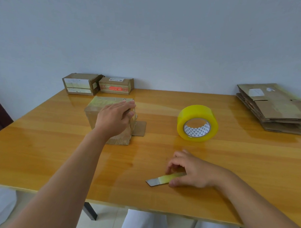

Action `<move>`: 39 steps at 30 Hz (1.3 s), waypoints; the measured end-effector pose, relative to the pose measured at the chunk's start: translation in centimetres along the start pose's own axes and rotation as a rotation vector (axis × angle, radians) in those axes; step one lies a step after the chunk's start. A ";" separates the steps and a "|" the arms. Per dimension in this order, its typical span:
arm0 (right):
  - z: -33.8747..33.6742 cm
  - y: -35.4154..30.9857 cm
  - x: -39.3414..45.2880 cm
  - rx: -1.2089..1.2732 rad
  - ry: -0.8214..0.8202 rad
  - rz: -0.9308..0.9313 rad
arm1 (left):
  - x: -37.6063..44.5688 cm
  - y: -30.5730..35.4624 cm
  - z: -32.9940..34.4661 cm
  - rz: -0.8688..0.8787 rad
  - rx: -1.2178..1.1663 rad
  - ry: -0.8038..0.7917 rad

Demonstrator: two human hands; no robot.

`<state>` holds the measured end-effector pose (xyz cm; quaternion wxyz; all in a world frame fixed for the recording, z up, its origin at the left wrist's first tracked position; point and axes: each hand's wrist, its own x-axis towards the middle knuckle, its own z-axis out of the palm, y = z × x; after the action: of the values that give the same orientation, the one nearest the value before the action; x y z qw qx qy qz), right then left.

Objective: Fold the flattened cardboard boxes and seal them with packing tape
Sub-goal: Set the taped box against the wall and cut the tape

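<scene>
Left hand point(114, 118) lies flat, fingers straight, on the folded box point(101, 111) at 10 o'clock on the bench point(58, 153), side flap still open at its 3 o'clock; right hand point(189, 169) at 5 o'clock pinches a utility knife point(162, 179), tape roll point(197, 123) at 1 o'clock. Judgement: pin box firmly, shut the flap flush, run tape along the seam, rub down. Two sealed boxes point(97, 84) at 11 o'clock carry labels, unreadable; flat cardboard stack point(277, 109) at 2 o'clock.

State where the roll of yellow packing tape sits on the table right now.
In the head view, the tape roll stands on edge right of centre, between the box under the left hand and the flattened cardboard stack.
</scene>
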<state>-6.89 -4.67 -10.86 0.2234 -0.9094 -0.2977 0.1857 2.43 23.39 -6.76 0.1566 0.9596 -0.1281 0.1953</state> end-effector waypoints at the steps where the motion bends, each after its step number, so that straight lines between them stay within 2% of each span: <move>1: 0.0 -0.1 0.0 -0.007 -0.002 0.000 | 0.0 0.0 0.0 0.003 0.001 -0.002; 7: -0.5 -0.4 0.7 0.001 0.027 0.038 | 0.1 -0.4 0.0 0.019 -0.009 -0.012; 10: -1.0 -0.6 1.4 0.111 0.170 -0.021 | 0.1 -0.3 0.0 0.020 0.001 -0.005; 13: -2.2 -1.8 2.5 0.310 0.430 -0.107 | 0.1 -0.4 0.2 0.030 -0.002 0.006; 16: -3.6 -3.5 3.9 0.610 0.681 -0.165 | 0.1 -0.6 0.3 0.033 0.003 0.004; 18: -4.4 -4.2 5.0 0.838 0.747 -0.236 | 0.1 -0.7 0.4 0.047 0.004 0.005; 21: -5.7 -4.3 6.5 1.054 0.726 -0.356 | 0.0 -0.5 0.9 0.074 0.003 0.029; 23: -6.1 -4.3 7.7 1.004 0.796 -0.350 | 0.0 -0.2 1.2 0.075 0.008 0.049; 27: -6.4 -4.2 9.9 0.857 1.095 -0.263 | 0.2 0.2 1.6 0.066 0.025 0.055; 30: -6.6 -4.1 11.2 0.787 1.223 -0.204 | 0.2 0.5 1.6 0.062 0.038 0.055; 34: -6.4 -4.4 12.0 0.817 1.267 -0.123 | 0.1 0.5 1.9 0.071 0.047 0.072; 39: -5.4 -3.8 11.8 0.744 1.216 -0.076 | 0.2 0.5 2.1 0.080 0.051 0.100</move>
<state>2.84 3.82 -6.84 0.6517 -0.7044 -0.0686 -0.2727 3.19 22.10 -8.40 0.1304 0.9465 -0.1534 0.2521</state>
